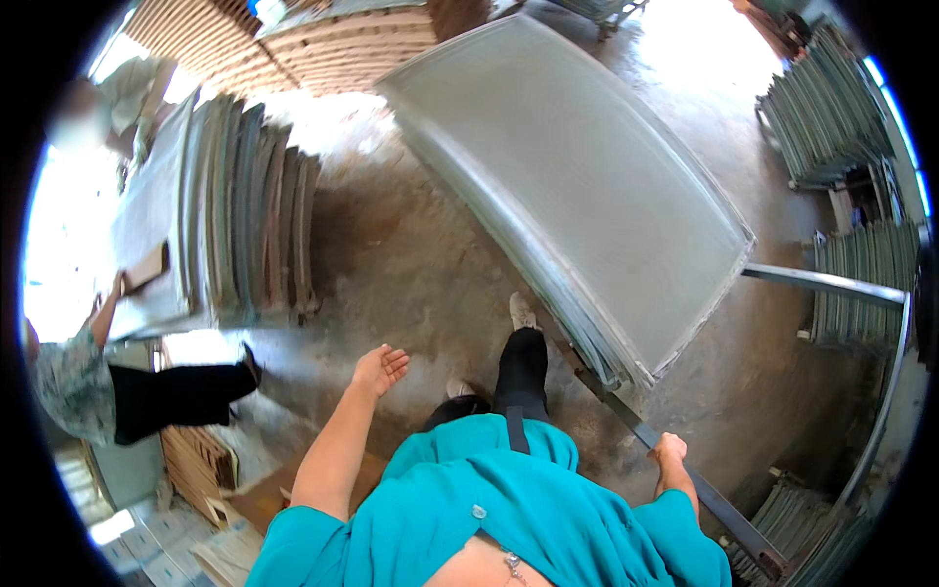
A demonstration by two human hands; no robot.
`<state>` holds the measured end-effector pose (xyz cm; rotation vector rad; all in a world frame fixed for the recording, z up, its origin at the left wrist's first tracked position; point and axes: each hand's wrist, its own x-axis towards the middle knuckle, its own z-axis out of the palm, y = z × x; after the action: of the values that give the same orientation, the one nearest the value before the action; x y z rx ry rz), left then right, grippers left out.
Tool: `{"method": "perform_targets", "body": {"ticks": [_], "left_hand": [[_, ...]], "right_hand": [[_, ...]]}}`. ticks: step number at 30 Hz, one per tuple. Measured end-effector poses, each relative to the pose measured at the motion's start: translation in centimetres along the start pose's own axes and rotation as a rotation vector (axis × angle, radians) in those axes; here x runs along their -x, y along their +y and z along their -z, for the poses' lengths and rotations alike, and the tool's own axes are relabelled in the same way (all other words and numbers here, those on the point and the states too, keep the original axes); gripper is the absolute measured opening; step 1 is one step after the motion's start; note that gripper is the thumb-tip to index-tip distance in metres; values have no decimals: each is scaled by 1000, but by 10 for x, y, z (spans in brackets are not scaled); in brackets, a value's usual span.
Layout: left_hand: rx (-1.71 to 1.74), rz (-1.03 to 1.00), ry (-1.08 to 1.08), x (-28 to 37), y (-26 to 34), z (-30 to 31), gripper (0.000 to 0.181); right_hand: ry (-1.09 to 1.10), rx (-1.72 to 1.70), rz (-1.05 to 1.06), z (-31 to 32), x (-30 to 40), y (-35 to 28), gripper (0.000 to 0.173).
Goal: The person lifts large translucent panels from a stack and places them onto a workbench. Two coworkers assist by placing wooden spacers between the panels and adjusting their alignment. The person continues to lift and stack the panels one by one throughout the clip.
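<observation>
My right hand is closed around a grey metal bar, which slopes up toward a low stack of framed mesh-like panels. Their top surface is flat and grey-white, with a pale rim; several layers show along the near side. At the stack's far right, a second metal bar joins the curved handle frame. The support under the panels is mostly hidden. My left hand hangs in the air over the concrete floor, holding nothing, its fingers partly spread. One foot is forward, beside the stack.
At left, a person holds a brown block against upright panels. Another person stands behind them. Racked panels line the right wall. Slatted wooden stacks stand at the back. Wooden pieces lie lower left.
</observation>
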<state>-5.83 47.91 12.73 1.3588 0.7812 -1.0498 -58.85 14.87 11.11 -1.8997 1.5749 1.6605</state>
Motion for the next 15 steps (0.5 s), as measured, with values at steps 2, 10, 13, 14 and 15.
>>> {"method": "perform_targets", "body": {"ticks": [2,10,13,14,15], "left_hand": [[46,2,40,20,-8,37,44],[303,-95,147,42,-3,205,44],[304,-56,178,28,4,256,42],[308,-42,189,26,5,273,41],[284,-34,208,27,10,282,40]], "right_hand": [[-18,4,-2,-11,11,-16,40],[142,-240,63,-102,90,-97,45],[125,-253,52,-112,119,-147,44],[130,-249,63,-106,123,-165,43],[131,-256,74,-103,130,-187,43]]}}
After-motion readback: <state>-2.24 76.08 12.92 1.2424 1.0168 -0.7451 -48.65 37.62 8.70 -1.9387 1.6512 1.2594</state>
